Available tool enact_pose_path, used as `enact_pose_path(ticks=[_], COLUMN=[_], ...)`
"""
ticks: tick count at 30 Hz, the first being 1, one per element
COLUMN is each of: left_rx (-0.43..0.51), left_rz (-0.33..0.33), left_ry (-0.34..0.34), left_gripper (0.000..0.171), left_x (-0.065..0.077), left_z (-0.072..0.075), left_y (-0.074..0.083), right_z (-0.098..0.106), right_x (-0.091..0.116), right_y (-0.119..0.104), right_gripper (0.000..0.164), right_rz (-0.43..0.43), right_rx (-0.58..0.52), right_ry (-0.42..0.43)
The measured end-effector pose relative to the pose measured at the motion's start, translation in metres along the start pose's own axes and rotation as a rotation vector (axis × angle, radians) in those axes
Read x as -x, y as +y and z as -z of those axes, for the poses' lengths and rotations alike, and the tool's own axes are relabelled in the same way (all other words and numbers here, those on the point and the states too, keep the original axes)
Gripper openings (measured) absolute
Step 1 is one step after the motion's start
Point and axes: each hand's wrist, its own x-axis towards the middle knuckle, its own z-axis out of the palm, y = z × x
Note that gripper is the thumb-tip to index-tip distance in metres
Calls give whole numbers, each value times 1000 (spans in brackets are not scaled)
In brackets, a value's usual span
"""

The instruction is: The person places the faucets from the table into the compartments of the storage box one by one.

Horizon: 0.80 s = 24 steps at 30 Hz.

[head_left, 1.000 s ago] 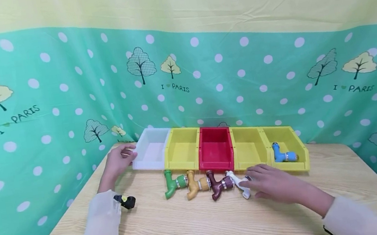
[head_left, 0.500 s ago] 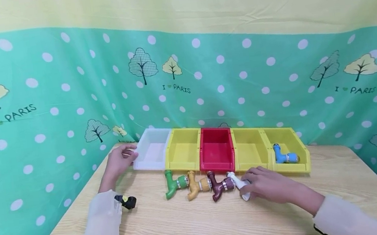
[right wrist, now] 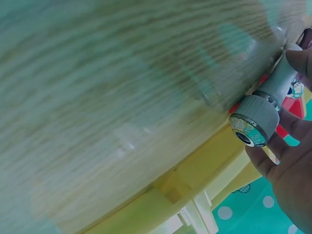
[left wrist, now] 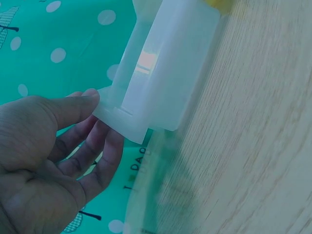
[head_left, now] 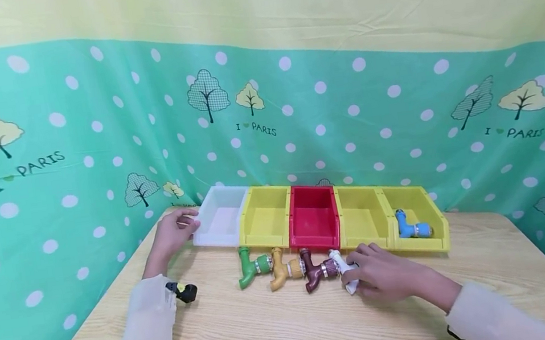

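In the head view my right hand [head_left: 381, 271] grips a white tap [head_left: 346, 275] at the right end of a short row on the table. The right wrist view shows the tap's ribbed collar [right wrist: 258, 114] between thumb and fingers. Beside it lie a maroon tap [head_left: 316, 269], an orange-yellow tap [head_left: 284, 269] and a green tap [head_left: 252, 267]. My left hand [head_left: 171, 235] pinches the outer edge of the clear white bin [head_left: 221, 214], thumb on top and fingers beneath in the left wrist view.
Joined to the white bin run a yellow bin [head_left: 264, 211], a red bin [head_left: 312, 213] and two more yellow ones. A blue tap [head_left: 411, 226] lies in the rightmost yellow bin [head_left: 430, 215]. Behind them hangs a green dotted cloth [head_left: 322, 112].
My right hand has moved left and closed on the white tap, which has turned and shifted slightly. My left hand stays on the white bin.
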Motion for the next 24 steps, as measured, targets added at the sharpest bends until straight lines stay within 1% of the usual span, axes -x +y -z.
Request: enact_pose_path(ticks=[11,19,24], left_rx=[0,6,6], left_rz=[-2,0,4], left_ry=[0,-3,-6], left_gripper=[24,26,25], left_x=[1,1,1], left_z=[-1,0,1], left_y=[4,4,2], right_z=[1,6,10], right_x=[0,4,9], right_y=[-4,-7,-10], right_gripper=[29,28,27], right_rz=[-5,-20,-19], right_rx=[38,16,25], right_ry=[7,-54,-56])
